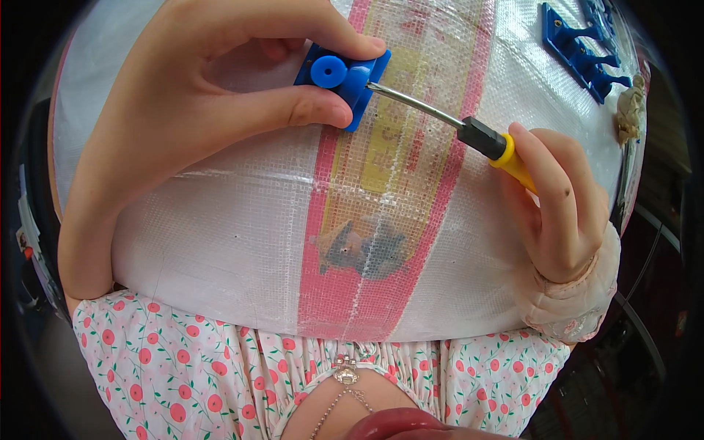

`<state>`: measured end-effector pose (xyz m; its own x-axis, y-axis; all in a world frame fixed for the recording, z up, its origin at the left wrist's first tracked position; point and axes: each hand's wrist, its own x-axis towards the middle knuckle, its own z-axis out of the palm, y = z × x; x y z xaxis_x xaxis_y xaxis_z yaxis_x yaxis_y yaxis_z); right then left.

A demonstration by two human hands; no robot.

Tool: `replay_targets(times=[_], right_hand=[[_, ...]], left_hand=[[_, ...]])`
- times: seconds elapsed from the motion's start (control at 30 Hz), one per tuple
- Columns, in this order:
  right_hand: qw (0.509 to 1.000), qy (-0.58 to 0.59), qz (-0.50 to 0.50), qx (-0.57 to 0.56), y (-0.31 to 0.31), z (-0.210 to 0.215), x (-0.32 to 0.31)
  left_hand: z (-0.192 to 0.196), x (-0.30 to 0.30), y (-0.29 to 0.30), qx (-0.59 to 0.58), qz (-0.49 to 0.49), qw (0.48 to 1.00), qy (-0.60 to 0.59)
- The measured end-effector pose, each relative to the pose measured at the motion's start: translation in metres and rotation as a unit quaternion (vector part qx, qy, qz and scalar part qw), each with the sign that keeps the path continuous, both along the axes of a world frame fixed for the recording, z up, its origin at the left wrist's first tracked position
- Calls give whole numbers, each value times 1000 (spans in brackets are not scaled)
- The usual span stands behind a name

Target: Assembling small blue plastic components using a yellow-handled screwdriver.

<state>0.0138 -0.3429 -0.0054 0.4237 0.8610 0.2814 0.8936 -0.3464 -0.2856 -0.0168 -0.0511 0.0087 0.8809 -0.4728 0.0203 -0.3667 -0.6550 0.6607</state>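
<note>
My left hand (242,81) grips a small blue plastic part (357,82) between thumb and fingers at the top middle. The part has a flat base and a round knob with a hole in its centre. In my right hand (557,194) is a screwdriver (480,136) with a yellow and black handle and a steel shaft. Its tip meets the right side of the blue part; whether it sits in a screw or slot is too small to tell.
A white woven plastic sheet (213,242) with a pink-edged printed band covers the rounded table. At the far right lie blue plastic hook racks (583,55). Beside them, near the table's edge, is a crumpled beige piece (629,114).
</note>
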Motion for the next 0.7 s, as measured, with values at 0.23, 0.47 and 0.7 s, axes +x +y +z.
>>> replay_targets(times=[0.23, 0.47, 0.7], right_hand=[[998, -38, -20, -55, 8, 10, -19], [995, 85, -49, -11, 7, 1, -30], [992, 78, -85, -53, 16, 31, -34]], left_hand=[[0, -5, -7, 22, 12, 1000, -9], [-9, -1, -12, 19, 6, 1000, 11], [4, 1, -5, 14, -5, 1000, 11]])
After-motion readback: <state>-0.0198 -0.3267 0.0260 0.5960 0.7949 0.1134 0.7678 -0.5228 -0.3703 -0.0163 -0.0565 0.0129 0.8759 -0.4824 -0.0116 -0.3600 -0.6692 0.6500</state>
